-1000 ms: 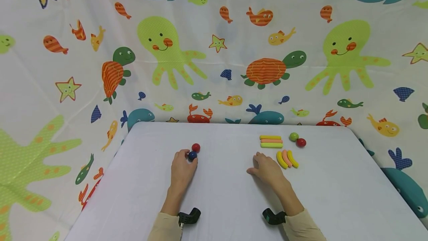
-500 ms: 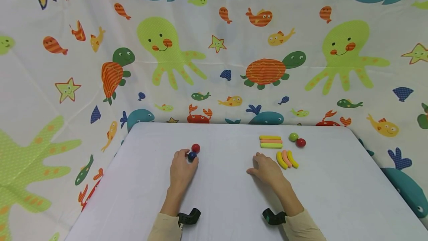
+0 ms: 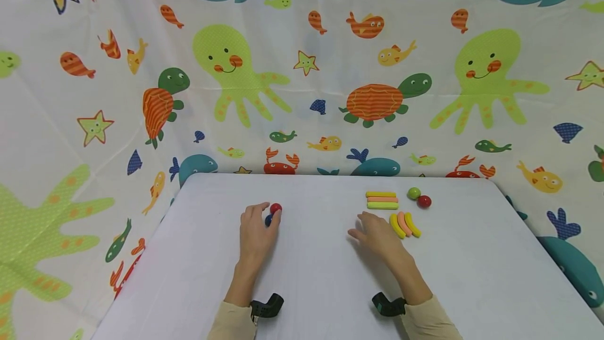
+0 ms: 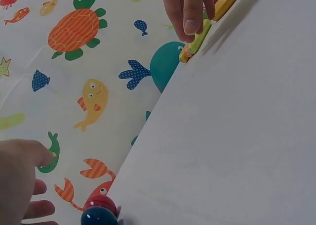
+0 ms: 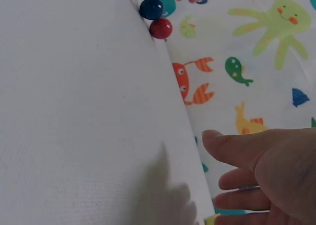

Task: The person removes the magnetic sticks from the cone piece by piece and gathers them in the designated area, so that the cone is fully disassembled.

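Observation:
My left hand (image 3: 256,232) hovers at the left of the white table, thumb and fingers spread around a dark blue ball (image 3: 268,220). A red ball (image 3: 276,208) lies directly behind the blue one. The left wrist view shows a gap between the fingers and the blue ball (image 4: 98,216). In the head view, the thumb partly covers it. My right hand (image 3: 379,234) is held over the table with relaxed fingers, holding nothing. Just right of it lie three curved sticks: a yellow one (image 3: 396,226), a pink one (image 3: 404,223) and another yellow one (image 3: 413,224).
Behind the right hand, straight yellow (image 3: 381,194), pink (image 3: 383,199) and green (image 3: 383,205) sticks lie side by side. A green ball (image 3: 413,193) and a second red ball (image 3: 424,201) sit near the back right. A sea-animal curtain (image 3: 302,83) hangs behind the table (image 3: 321,277).
The left hand has lifted away from the blue ball and shifted slightly back, its thumb now overlapping the ball. The right hand has risen very slightly. Both balls stay in place.

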Motion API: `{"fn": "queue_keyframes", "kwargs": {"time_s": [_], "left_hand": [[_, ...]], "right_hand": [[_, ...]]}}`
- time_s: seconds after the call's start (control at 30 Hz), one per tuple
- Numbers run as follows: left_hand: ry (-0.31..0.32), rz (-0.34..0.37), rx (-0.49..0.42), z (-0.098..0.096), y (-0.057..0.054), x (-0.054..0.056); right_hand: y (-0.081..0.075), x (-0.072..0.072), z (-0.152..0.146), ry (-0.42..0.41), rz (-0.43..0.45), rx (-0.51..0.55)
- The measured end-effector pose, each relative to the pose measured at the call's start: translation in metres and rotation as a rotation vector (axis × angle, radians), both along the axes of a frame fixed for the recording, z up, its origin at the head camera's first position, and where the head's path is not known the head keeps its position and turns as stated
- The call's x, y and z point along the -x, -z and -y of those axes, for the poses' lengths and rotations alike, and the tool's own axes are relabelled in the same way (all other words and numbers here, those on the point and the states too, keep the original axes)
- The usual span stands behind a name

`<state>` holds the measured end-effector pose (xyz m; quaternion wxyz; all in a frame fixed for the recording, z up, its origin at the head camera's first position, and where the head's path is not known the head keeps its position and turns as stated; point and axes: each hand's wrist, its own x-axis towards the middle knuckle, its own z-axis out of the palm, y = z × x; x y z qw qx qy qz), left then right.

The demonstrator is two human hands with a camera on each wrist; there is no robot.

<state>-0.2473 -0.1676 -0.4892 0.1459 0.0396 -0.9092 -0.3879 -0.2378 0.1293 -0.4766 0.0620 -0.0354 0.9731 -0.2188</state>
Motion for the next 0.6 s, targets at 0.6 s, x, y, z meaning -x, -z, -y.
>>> {"fn": "queue_keyframes", "kwargs": {"time_s": [0.6], "left_hand": [[0.158,-0.046,0.066,-0.016,-0.023,-0.01]], "right_hand": [[-0.016,-0.008,0.003,-0.008,-0.166,0.074]]}}
